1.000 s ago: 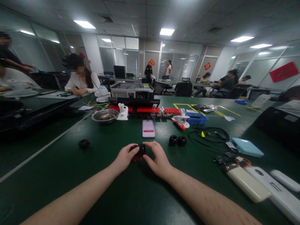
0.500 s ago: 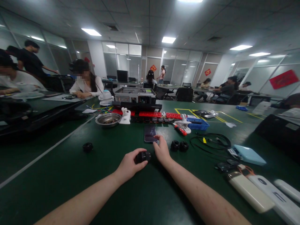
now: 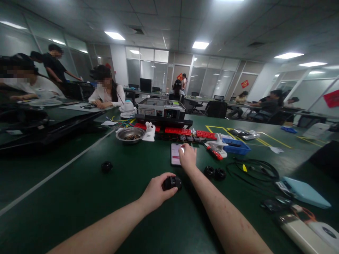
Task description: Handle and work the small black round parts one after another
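My left hand is closed round a black, rounded plastic part, thumb on the near side and fingers on the far side, low over the green table. Just beyond it, my right hand reaches over a phone lying flat with its screen lit. A fingertip of that hand is at the screen, and nothing shows in its grasp. To the right of my right wrist stand two black ring-shaped parts side by side. A similar black part lies alone at the left.
A metal bowl of small pieces, a white stand, red strips and a blue tray line the back. A red screwdriver, coiled black cable and light-blue box are at right. Co-workers sit beyond.
The phone screen has gone from dark to lit. My right hand has moved forward from the phone's near edge onto its screen. The view has turned left; my left hand keeps its hold.
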